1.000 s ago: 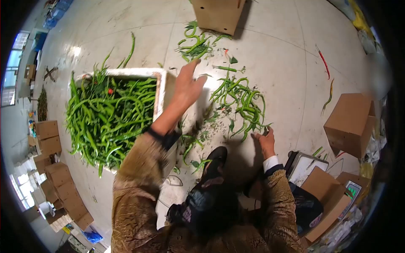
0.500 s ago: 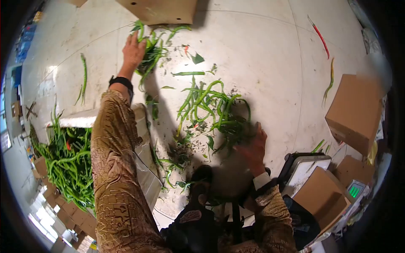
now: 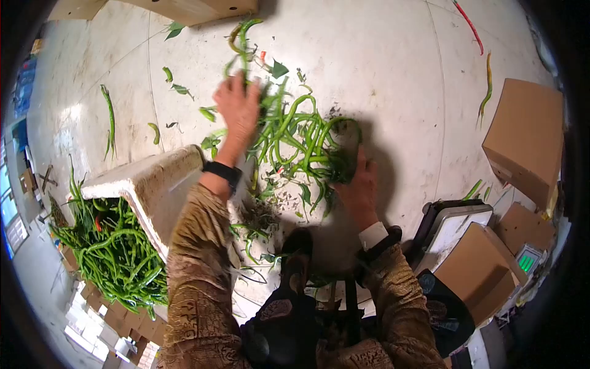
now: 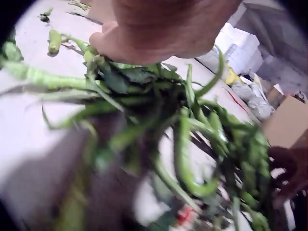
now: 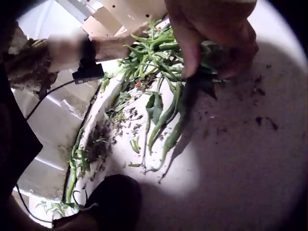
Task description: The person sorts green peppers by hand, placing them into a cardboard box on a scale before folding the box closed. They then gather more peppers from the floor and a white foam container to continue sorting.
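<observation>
Green chili peppers lie in a loose heap on the pale floor, mixed with leaves and dark crumbs of debris. At the heap's left side my left hand has its fingers spread and extended over some peppers. In the left wrist view, peppers and leaves bunch right under this hand, blurred by motion. My right hand cups the heap's right edge. The right wrist view shows its thumb and fingers curled round several peppers, with long ones trailing below; the fingertips are partly hidden.
A white foam box full of green peppers stands to the left. Cardboard boxes stand at the far edge and right. A red pepper lies far right. My shoe is close to the heap; a green-lit display is lower right.
My left hand reached out to the small far pile by the cardboard box, then came back toward the main heap, bringing peppers along. My right hand has moved in against the heap's right edge.
</observation>
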Demonstrator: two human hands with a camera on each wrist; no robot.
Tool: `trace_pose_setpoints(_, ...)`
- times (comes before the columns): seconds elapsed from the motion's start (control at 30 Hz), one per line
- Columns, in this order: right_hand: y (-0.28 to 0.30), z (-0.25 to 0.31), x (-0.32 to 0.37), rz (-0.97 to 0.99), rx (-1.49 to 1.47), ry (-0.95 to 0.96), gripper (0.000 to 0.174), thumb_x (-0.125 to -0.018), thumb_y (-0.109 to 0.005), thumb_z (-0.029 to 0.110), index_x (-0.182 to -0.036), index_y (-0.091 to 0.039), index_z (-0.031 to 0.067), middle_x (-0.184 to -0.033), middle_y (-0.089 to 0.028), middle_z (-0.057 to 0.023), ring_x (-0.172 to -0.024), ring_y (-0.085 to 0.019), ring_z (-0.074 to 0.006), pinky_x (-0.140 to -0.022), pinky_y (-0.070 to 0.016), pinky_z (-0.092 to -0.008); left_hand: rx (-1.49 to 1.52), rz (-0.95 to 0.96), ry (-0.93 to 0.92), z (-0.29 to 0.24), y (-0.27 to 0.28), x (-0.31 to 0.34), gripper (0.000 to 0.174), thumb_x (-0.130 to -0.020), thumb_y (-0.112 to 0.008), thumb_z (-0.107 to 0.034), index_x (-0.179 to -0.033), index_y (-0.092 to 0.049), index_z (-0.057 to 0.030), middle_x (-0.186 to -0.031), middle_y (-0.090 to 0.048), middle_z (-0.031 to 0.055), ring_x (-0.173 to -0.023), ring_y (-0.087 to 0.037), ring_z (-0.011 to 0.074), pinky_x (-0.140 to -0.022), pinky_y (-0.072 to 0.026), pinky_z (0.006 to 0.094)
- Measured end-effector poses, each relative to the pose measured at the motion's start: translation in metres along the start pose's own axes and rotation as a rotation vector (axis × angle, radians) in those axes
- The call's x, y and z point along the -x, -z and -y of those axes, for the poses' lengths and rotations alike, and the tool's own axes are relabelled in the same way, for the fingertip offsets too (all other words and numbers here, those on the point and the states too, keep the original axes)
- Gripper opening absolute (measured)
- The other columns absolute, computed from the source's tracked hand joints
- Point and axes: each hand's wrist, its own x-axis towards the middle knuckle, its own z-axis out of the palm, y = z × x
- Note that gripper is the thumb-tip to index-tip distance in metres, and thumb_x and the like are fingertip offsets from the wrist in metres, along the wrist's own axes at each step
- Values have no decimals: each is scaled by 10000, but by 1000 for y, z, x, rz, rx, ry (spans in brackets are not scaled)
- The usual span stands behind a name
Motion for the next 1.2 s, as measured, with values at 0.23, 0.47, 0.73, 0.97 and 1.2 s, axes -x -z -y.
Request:
trace_pose_setpoints(0.23,-36,2,4,20,-283,119,943,-672,-819,179,-1472,-328,96,-1281,-486,-245,-1152,-518,-402,-968,-461,-465,316,327,32,-118,27,138,501,-872,-638,-400,-1251,-598,-74,-1154,-555,203,-1077,-505,358,-973,-386,451)
trace_pose_setpoints(0.47,-41,-8,32,261,-750,293,621,-652,-742,85,-1235,-531,50,-1128,-609,-119,-1002,-633,-265,-851,-519,-381,736,643,486,-121,88,162,572,-822,-719,-402,-1232,-611,-18,-1087,-679,148,-994,-646,212,-880,-501,336)
trace_pose_setpoints(0.73,36,216,180,714,-917,863,819,-744,-781,202,-1385,-327,-28,-1307,-458,-177,-1205,-486,-293,-1010,-423,-389,698,338,512,-93,409,139,545,-820,-754,-285,-1252,-585,3,-1071,-674,110,-905,-663,186,-838,-535,312)
trace_pose_setpoints(0.97,28,260,195,1100,-654,813,732,-849,-709,355,-1432,-377,61,-1342,-494,-153,-1102,-580,-248,-900,-505,-374,-139,-288,156,19,558,208,609,-890,-675,-207,-1402,-431,14,-1299,-568,190,-1125,-588,260,-950,-473,342)
trace_pose_setpoints(1.2,28,14,52,270,-200,257,460,-729,-762,219,-1125,-625,29,-1023,-693,-161,-913,-673,-273,-836,-522,-360,492,332,379,-34,323,322,691,-765,-708,-73,-1394,-424,-34,-1293,-506,207,-1177,-508,362,-991,-429,428)
